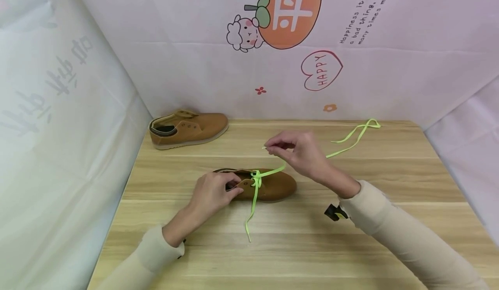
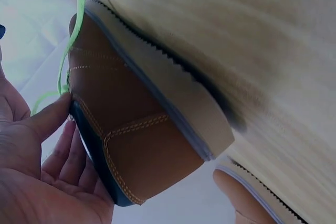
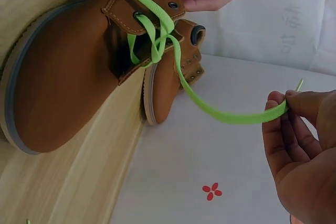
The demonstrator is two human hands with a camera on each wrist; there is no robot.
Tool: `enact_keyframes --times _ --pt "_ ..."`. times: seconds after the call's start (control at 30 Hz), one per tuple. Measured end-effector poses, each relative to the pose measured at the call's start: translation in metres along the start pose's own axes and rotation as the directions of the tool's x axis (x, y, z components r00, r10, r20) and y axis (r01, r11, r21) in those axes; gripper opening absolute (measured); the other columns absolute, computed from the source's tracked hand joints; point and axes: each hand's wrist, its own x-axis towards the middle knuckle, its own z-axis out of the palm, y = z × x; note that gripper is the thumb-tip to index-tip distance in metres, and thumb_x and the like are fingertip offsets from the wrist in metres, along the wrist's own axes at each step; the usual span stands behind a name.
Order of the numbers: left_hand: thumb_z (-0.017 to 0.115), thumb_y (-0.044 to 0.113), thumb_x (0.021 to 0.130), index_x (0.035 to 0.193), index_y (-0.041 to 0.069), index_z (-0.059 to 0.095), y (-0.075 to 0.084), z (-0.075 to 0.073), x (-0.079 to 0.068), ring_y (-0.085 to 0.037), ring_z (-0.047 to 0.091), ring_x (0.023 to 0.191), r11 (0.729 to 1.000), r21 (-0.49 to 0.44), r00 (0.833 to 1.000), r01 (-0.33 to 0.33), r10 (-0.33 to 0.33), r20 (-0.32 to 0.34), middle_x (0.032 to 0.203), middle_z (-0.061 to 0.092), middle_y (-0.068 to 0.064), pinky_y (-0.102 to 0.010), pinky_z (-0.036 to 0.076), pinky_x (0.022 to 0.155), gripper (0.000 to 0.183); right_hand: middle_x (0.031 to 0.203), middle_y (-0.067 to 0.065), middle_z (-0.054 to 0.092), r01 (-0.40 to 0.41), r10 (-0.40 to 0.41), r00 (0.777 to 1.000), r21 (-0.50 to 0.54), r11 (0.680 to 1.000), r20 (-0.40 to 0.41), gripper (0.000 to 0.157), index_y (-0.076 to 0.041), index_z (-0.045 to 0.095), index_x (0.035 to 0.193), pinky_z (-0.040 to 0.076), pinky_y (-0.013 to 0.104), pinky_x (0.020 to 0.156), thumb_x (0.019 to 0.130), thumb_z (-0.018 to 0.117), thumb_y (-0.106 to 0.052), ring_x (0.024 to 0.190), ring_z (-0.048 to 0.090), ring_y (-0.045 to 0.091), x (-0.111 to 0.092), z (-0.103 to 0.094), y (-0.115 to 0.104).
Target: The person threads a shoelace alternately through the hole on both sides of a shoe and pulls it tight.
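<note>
A brown leather shoe (image 1: pixel 280 186) rests on the table, toe to the right, with a lime-green lace (image 3: pixel 226 116) threaded through its front eyelets. My left hand (image 1: pixel 212 190) pinches the near eyelet flap (image 3: pixel 157 6) at the shoe's opening, thumb outside and fingers inside. Raised above the toe, my right hand (image 1: pixel 300 153) pinches one end of the lace between thumb and fingertips, its pale tip (image 3: pixel 299 85) sticking out. From there the lace runs slackly down to the eyelets. Its other end (image 1: pixel 252 214) hangs over the near side onto the table.
A second brown shoe (image 1: pixel 210 127), with bare eyelets, stands at the table's back left. Another length of lime-green lace (image 1: pixel 352 140) lies looped at the back right. White printed cloth (image 1: pixel 187 64) walls the table in at the back and sides.
</note>
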Motion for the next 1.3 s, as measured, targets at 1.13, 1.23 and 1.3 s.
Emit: enact_keyframes --times 1.13,1.23,1.3 --pt "0.088 0.005 0.083 0.073 0.012 0.079 -0.004 0.022 -0.013 -0.011 0.064 0.061 0.911 0.215 0.878 -0.353 0.401 -0.262 0.073 0.073 0.003 -0.024 0.055 0.056 0.015 0.094 0.004 0.079 0.402 -0.329 0.896 -0.233 0.885 0.297 0.017 -0.003 0.081 0.094 0.062 0.027 0.080 0.087 0.078 0.012 0.090 0.077 0.015 -0.009 0.046 0.010" --pt "0.087 0.005 0.084 0.075 0.012 0.079 -0.005 0.023 -0.013 -0.011 0.064 0.061 0.900 0.242 0.868 -0.362 0.420 -0.263 0.073 0.074 0.003 -0.023 0.054 0.055 0.014 0.095 0.004 0.078 0.460 -0.356 0.866 -0.279 0.843 0.351 0.019 -0.003 0.081 0.095 0.062 0.026 0.080 0.088 0.073 0.013 0.092 0.076 0.014 -0.011 0.049 0.010" --pt "0.085 0.005 0.085 0.075 0.012 0.079 -0.005 0.024 -0.013 -0.011 0.063 0.061 0.897 0.253 0.868 -0.363 0.425 -0.259 0.073 0.074 0.002 -0.023 0.054 0.055 0.014 0.095 0.003 0.078 0.506 -0.381 0.841 -0.310 0.805 0.384 0.022 -0.004 0.081 0.094 0.061 0.026 0.081 0.088 0.071 0.015 0.093 0.076 0.014 -0.012 0.052 0.009"
